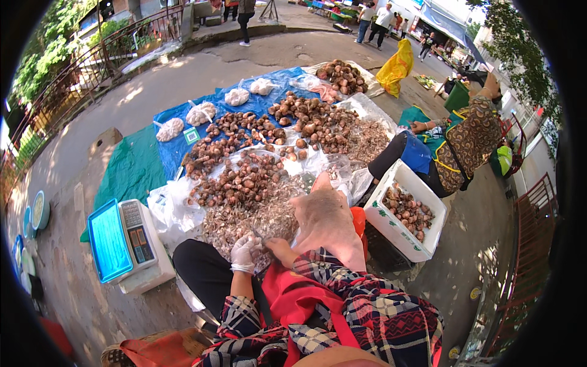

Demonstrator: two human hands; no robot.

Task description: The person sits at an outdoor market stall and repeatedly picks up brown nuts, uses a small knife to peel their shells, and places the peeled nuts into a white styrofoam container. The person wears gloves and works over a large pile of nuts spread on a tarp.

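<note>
My left hand, in a thin whitish glove, has its fingers drawn together low in front of me; what lies between them is too small to make out. Bare, my right hand is closed on a knife, whose dark blade points toward the gloved fingers. Under and beyond both hands spreads a heap of pale brown peelings. Past it lie small brown, pinkish corms, likely taro, on plastic sheets. A pinkish cloth covers my leg to the right of the hands.
A digital scale with a blue tray stands at left. At right, a white foam box holds more corms, with a seated person beyond. Knotted bags of pale pieces rest on a blue tarp. A wicker basket is lower left.
</note>
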